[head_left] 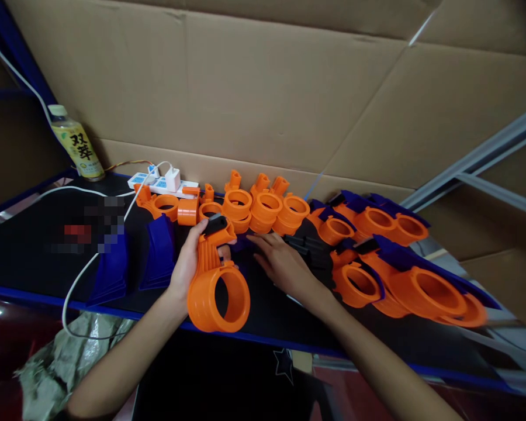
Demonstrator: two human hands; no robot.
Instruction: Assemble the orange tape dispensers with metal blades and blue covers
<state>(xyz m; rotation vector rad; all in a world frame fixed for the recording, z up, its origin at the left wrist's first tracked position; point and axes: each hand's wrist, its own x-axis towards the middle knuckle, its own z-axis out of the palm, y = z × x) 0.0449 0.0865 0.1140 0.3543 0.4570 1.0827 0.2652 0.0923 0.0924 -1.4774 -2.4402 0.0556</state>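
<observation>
My left hand (184, 269) is wrapped round an orange plastic ring holder (198, 301), its wide ring hanging toward me and a black insert (215, 224) at its top end. Just right of it, my right hand (284, 263) reaches low over the table with fingers stretched out. Its fingertips are beside a dark blue piece (241, 242), mostly hidden behind the orange holder; whether they touch it I cannot tell. Several black parts (305, 248) lie right behind my right hand. Stacks of thin blue plates (158, 254) stand left of my left hand.
Several orange ring parts (266, 211) line the back of the black table (254, 298). At right lie orange rings with blue plates attached (433, 292). A power strip (158, 185), white cable (81, 280) and bottle (79, 146) are at left. Cardboard (254, 88) walls the back.
</observation>
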